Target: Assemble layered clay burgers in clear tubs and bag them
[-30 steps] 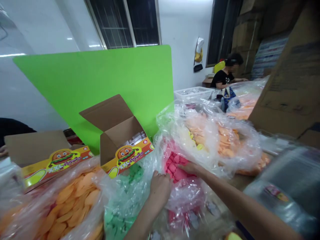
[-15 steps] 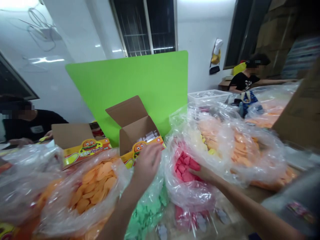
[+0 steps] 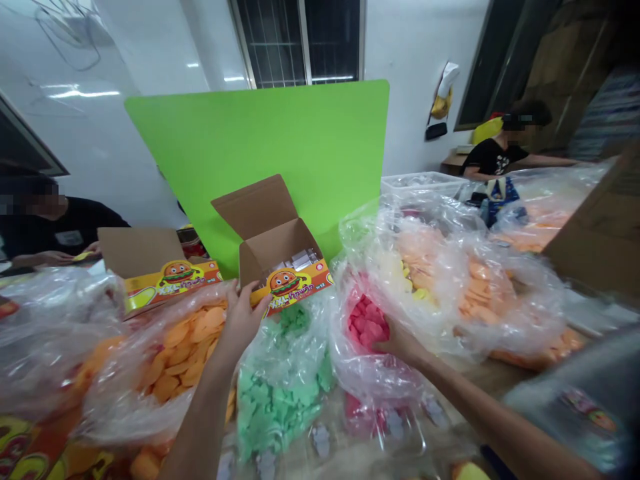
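Observation:
My left hand (image 3: 243, 312) is at the lower left corner of an open burger-print carton (image 3: 300, 285), fingers apart, fingertips by its printed front. Silvery packets (image 3: 300, 260) lie inside the carton. My right hand (image 3: 400, 341) reaches into a clear plastic bag (image 3: 365, 380) of pink flat pieces (image 3: 367, 323). Its thumb and fingers curl round pieces at the right edge of the pile; the fingertips are partly hidden. Between my arms lie green pieces (image 3: 280, 413) in clear plastic. Left of my left forearm is a bag of orange round pieces (image 3: 185, 347).
A second burger carton (image 3: 173, 279) stands at left, before a green board (image 3: 260, 147). More bags hold peach pieces (image 3: 480, 297) and yellow pieces (image 3: 420, 293) at right. Small grey pieces (image 3: 320, 440) lie on the table. Co-workers sit at far left and far right.
My left hand has moved left and down from in front of the carton to its left corner, uncovering the printed burger. My right hand stays at the pink pieces. The view has shifted slightly.

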Motion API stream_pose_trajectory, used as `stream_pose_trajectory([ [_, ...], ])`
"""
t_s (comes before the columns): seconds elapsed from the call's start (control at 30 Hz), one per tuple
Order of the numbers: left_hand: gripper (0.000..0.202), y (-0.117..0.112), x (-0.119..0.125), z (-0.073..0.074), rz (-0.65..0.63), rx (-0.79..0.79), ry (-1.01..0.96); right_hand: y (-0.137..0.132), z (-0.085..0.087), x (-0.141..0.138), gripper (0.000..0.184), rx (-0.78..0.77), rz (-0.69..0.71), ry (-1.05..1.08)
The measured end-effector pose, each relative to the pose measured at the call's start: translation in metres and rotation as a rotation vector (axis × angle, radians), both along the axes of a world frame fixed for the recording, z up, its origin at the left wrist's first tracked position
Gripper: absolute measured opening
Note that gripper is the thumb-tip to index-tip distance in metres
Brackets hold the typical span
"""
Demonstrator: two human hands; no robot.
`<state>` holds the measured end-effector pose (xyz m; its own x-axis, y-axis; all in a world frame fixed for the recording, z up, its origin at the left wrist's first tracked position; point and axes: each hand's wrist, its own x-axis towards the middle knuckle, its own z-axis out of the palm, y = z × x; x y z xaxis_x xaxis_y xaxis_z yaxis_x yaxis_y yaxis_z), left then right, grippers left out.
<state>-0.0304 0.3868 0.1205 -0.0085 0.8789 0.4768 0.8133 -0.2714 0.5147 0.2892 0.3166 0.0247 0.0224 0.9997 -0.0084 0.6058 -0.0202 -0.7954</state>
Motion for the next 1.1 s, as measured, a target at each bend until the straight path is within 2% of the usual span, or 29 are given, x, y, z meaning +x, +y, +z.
stream_pose_trajectory([
  [0.13,0.038,-0.011,0.003,0.012,0.014,0.067,-0.044,-0.006,0.007,-0.003,0.050,0.015,0.060,-0.062],
  [0.27,0.036,-0.027,0.009,0.025,-0.017,0.160,-0.055,-0.006,0.010,-0.003,0.041,-0.019,0.108,-0.038],
  [0.37,0.034,-0.040,0.014,0.033,-0.051,0.195,-0.043,-0.004,0.014,-0.001,0.033,-0.057,0.073,0.035],
  [0.47,0.032,-0.053,0.017,0.037,-0.103,0.188,-0.052,-0.005,0.029,0.004,0.033,-0.045,-0.020,0.176],
  [0.57,0.031,-0.068,0.025,0.039,-0.179,0.090,-0.148,-0.010,0.054,0.010,0.041,-0.013,-0.110,0.410],
  [0.67,0.031,-0.084,0.045,0.038,-0.289,-0.184,-0.299,-0.020,0.080,0.007,0.039,-0.035,-0.118,0.684],
  [0.73,0.032,-0.095,0.064,0.034,-0.416,-0.392,-0.415,-0.033,0.092,-0.003,0.037,-0.066,-0.090,0.842],
  [0.83,0.038,-0.112,0.090,0.028,-0.617,-0.590,-0.556,-0.059,0.102,-0.025,0.039,-0.110,-0.038,1.011],
  [0.9,0.043,-0.124,0.099,0.026,-0.672,-0.642,-0.544,-0.079,0.103,-0.039,0.040,-0.132,-0.031,1.101],
  [1.0,0.047,-0.140,0.099,0.027,-0.604,-0.583,-0.400,-0.107,0.097,-0.053,0.042,-0.144,-0.025,1.162],
  [1.1,0.040,-0.152,0.094,0.030,-0.557,-0.512,-0.253,-0.128,0.088,-0.060,0.044,-0.220,0.060,1.160],
])
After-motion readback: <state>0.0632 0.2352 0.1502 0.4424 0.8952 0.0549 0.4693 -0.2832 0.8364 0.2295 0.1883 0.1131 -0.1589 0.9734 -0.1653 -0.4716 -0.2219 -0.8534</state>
